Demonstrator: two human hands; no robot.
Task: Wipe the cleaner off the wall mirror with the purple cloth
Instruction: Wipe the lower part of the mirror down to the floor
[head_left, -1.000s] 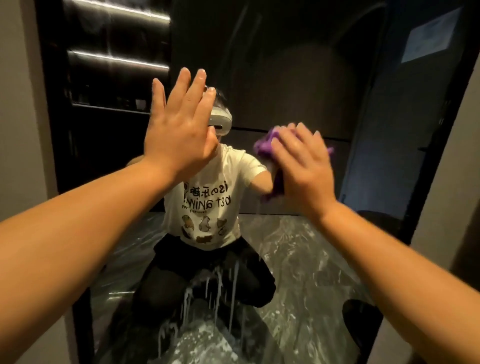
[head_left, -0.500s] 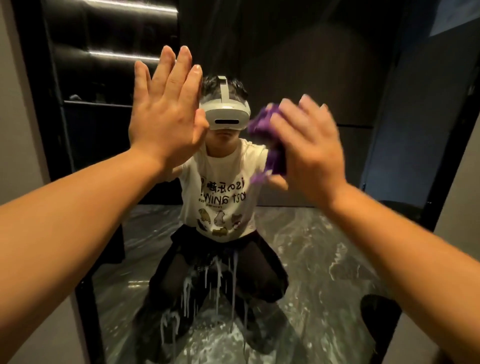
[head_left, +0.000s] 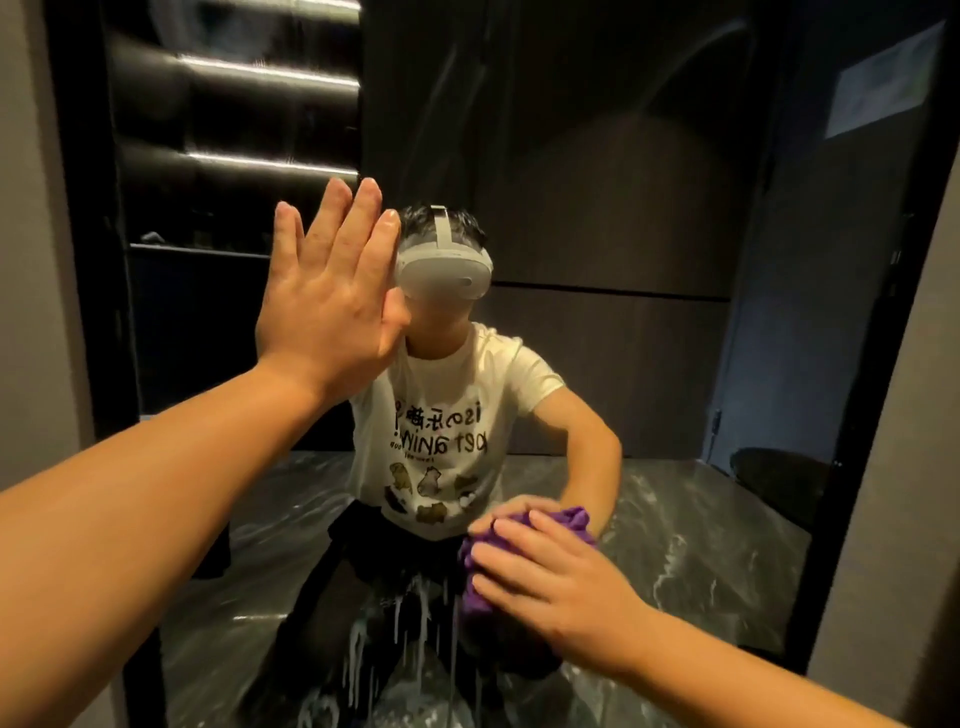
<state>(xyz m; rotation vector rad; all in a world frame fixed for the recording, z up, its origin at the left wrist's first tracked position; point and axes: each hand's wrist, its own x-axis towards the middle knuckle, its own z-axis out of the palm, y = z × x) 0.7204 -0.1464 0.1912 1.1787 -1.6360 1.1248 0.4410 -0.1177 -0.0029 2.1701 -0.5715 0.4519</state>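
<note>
A tall wall mirror (head_left: 597, 208) in a black frame fills the view and reflects a kneeling person. My right hand (head_left: 561, 577) presses a bunched purple cloth (head_left: 475, 587) flat against the glass in its lower middle. White streaks of cleaner (head_left: 410, 639) run down the mirror just left of and below the cloth. My left hand (head_left: 332, 301) rests flat on the glass higher up and to the left, fingers straight and together, holding nothing.
The mirror's black frame (head_left: 852, 467) runs down the right side, with a grey wall (head_left: 904, 519) beyond it. Another grey wall strip (head_left: 26, 260) borders the left frame. Dark shelves with light strips (head_left: 234, 156) show in the reflection.
My right hand has swept the purple cloth down the glass from about head height to the lower middle. My left hand stays flat on the mirror.
</note>
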